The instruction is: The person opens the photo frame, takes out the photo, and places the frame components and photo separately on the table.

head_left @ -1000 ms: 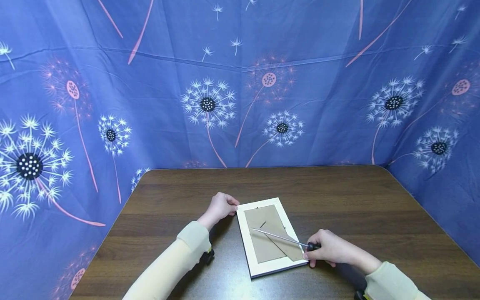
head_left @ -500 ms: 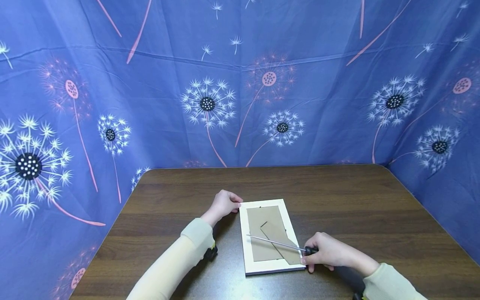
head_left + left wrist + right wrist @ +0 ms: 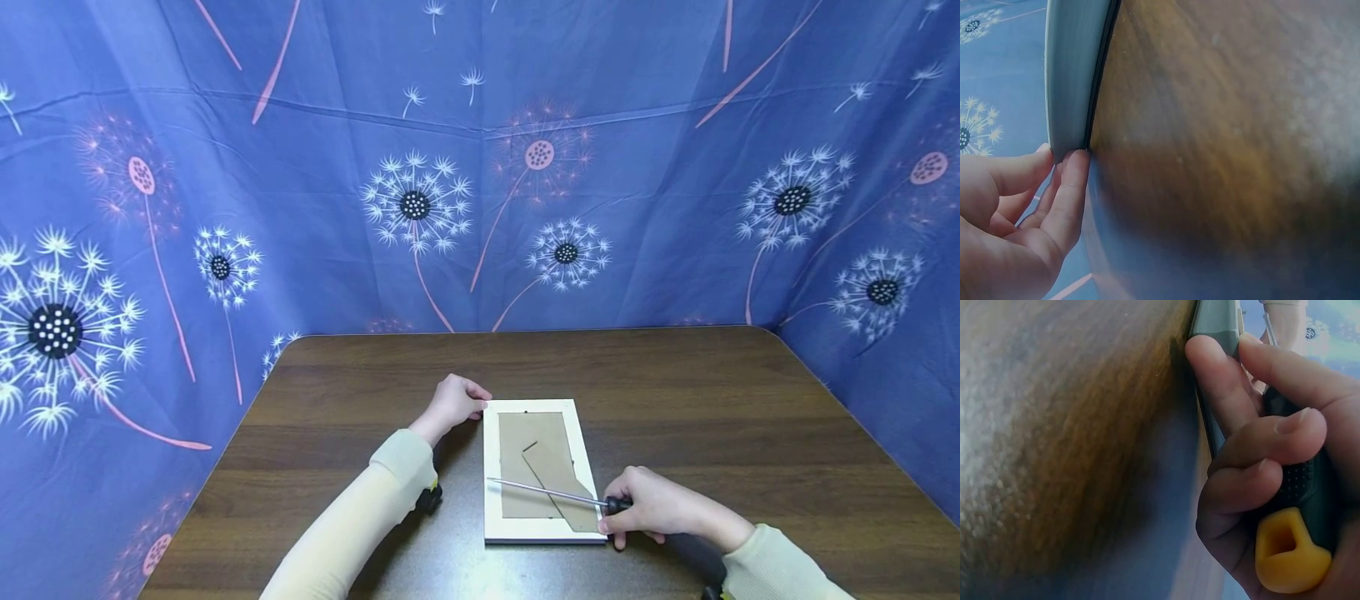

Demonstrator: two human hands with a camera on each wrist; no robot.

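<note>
Back side up, a picture frame [image 3: 492, 467] with a white border lies on the table. Its brown backing board [image 3: 536, 429] carries an easel-stand flap [image 3: 573, 500] set at a slant. My left hand [image 3: 452, 402] pinches the far left corner between thumb and fingers; in the left wrist view the fingertips [image 3: 1077, 164] press on the frame's side. At the near right corner, my right hand [image 3: 647, 502] grips a screwdriver [image 3: 1300, 481] with a black handle and yellow end. Thumb and index finger of that hand also pinch the corner. The metal shaft [image 3: 540, 489] crosses above the backing, pointing left.
The brown wooden table [image 3: 360, 375] reaches back to a blue cloth [image 3: 315, 208] with dandelion prints, which hangs behind it and along both sides. Light glares off the tabletop near the front edge.
The frame has turned slightly clockwise between both hands and now sits nearly square to the table. My left hand shifted right and away; the right hand moved slightly left with the screwdriver.
</note>
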